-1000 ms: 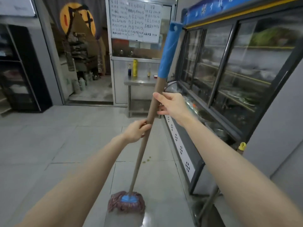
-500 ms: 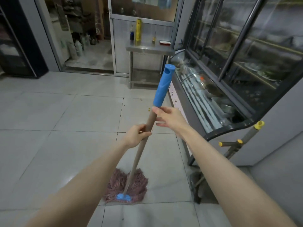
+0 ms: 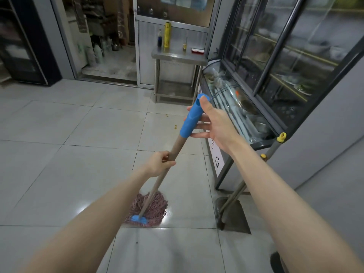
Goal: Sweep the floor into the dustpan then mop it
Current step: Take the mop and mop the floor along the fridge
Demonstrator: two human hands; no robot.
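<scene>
A mop with a wooden handle (image 3: 157,184) and a blue top sleeve (image 3: 192,119) leans away from me. Its reddish string head (image 3: 151,208) lies flat on the pale tiled floor (image 3: 69,164). My left hand (image 3: 159,163) grips the wooden handle at mid-height. My right hand (image 3: 214,123) holds the blue sleeve, thumb up near its tip and fingers wrapped loosely behind it. A dark dustpan (image 3: 234,217) with a long grey handle (image 3: 273,148) stands on the floor to the right, leaning on the display fridge.
A glass display fridge (image 3: 275,66) runs along the right side. A steel table (image 3: 177,56) with bottles stands ahead by an open doorway (image 3: 104,46). Small yellowish crumbs (image 3: 175,126) lie on the tiles beyond the mop. A grey wall panel (image 3: 325,134) is at right.
My right hand has slid up the handle from the wood onto the blue sleeve. The view has tilted down, and the mop head has spread flat on the floor.
</scene>
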